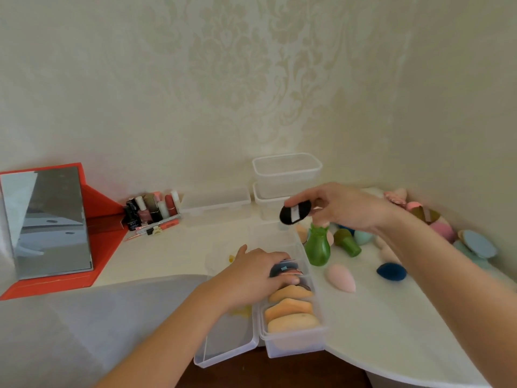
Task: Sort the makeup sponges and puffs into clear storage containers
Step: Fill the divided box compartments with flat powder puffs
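A mirror (53,222) in a red stand leans at the far left of the worktop (391,331), well apart from either hand. Beyond the left fingers (288,278) and off to their left stand small polish bottles (151,210), with a hair clip (156,230) lying just in front of them and a shallow clear container (215,204) against the wall.

The left forearm reaches in from the lower left across a wide clear container (226,345). The left hand (257,273) lies palm down, thumb stuck out away from the person. Its fingers curl over the tops of the dark puffs (285,268) that stand on edge in the narrow clear container (293,348). On the near side of those fingers, orange puffs (291,309) fill the rest of that row.

Above and beyond the left fingers, the right hand (341,208) hovers with its forearm coming in from the lower right, wrist bent, fingers (296,201) pointing left. They pinch the top edge of a black puff (293,214), which hangs in the air over the far end of the narrow container. Behind it sit two stacked clear containers (286,170).

Under the right hand stands a green bottle (317,247). Nearer the person, a pink sponge (341,277) and a blue sponge (391,271) lie loose. A heap of sponges and puffs (442,228) lies beyond the right forearm, in the corner.
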Motion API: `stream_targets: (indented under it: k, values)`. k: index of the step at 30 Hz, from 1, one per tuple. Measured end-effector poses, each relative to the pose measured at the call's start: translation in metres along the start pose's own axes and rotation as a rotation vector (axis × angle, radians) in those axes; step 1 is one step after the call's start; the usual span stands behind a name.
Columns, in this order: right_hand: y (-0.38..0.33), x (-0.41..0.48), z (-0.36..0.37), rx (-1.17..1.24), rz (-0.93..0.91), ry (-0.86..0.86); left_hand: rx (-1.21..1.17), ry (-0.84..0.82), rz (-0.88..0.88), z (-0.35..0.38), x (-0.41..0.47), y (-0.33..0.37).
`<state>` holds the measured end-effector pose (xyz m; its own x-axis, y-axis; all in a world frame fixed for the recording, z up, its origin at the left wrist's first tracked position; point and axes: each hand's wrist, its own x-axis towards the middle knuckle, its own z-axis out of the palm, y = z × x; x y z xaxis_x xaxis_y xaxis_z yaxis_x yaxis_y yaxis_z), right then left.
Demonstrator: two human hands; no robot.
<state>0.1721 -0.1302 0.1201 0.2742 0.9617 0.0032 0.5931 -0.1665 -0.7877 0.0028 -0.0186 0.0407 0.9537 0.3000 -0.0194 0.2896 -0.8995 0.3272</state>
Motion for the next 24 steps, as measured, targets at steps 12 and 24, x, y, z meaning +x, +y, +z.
stream_targets:
  k: [12,24]
  values:
    - [0.013,0.004,0.054,-0.509,-0.026,0.173,-0.104,0.064,0.004,0.005,0.001,-0.002]
    - [0.009,0.027,0.068,-0.888,0.026,-0.003,-0.093,0.086,-0.035,0.006,-0.002,0.001]
